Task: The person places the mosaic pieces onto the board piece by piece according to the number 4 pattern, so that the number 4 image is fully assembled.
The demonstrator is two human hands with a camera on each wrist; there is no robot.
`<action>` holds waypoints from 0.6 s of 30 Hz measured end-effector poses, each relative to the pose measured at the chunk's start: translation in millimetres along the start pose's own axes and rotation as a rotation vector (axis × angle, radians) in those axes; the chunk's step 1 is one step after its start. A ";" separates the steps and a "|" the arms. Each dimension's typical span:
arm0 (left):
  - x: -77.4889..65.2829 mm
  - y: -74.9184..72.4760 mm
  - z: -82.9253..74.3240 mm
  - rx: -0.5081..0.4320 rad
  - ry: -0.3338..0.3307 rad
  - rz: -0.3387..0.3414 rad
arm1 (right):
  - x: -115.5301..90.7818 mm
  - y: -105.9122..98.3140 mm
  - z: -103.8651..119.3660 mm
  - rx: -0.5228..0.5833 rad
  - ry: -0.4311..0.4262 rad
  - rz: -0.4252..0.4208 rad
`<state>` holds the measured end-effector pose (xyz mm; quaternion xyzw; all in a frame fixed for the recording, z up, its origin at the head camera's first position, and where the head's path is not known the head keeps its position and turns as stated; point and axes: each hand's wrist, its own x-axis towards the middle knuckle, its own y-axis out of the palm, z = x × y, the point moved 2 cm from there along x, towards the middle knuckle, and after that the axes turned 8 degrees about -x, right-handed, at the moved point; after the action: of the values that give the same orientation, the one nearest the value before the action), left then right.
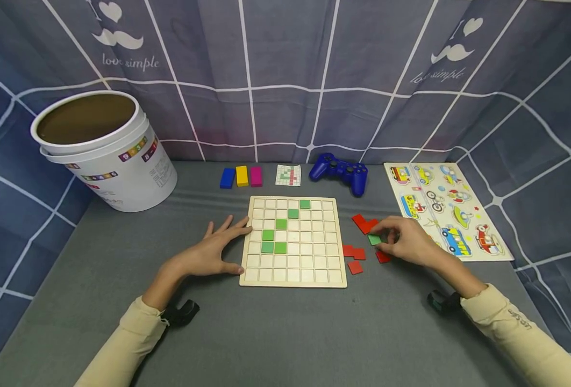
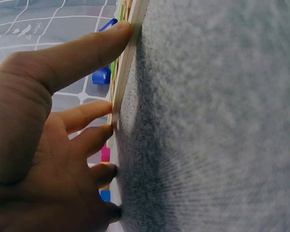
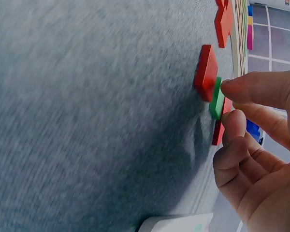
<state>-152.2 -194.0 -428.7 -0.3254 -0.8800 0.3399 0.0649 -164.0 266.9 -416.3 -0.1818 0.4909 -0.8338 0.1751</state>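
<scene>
My left hand (image 1: 208, 252) lies spread at the left side of a wooden grid board (image 1: 292, 275), thumb and a fingertip at its edge. In the left wrist view, the thumb (image 2: 87, 55) reaches the board's rim. Several green square tiles (image 1: 280, 224) sit in cells of the board, most along a diagonal. Right of the board, my right hand (image 1: 408, 241) pinches a green tile (image 1: 374, 239) between thumb and index finger. Red tiles (image 1: 355, 267) lie around that hand; in the right wrist view, one red tile (image 3: 206, 72) is close beside the green one.
Behind the board are blue (image 1: 227, 178), yellow (image 1: 242, 176) and magenta (image 1: 256, 176) blocks, a small pattern card (image 1: 288, 175) and a blue game controller (image 1: 340, 172). A white bucket (image 1: 116, 166) stands at the back left. A picture puzzle board (image 1: 440, 209) lies at the right.
</scene>
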 end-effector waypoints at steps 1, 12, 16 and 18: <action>0.2 0.0 -0.4 -0.001 0.001 -0.001 | -0.3 -0.5 -1.2 -0.003 0.003 -0.002; 0.6 0.9 -1.9 0.000 -0.014 0.002 | 1.5 0.4 -4.0 -0.044 0.067 0.029; 0.4 -0.2 -1.9 -0.004 -0.019 0.001 | 2.5 1.8 -3.1 -0.037 0.018 -0.013; 0.5 -0.5 -1.6 -0.005 -0.017 0.000 | 4.5 3.2 -2.1 -0.021 -0.013 -0.045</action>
<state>-152.3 -193.1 -427.3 -0.3225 -0.8813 0.3406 0.0567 -168.6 264.9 -419.5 -0.2000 0.4944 -0.8311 0.1577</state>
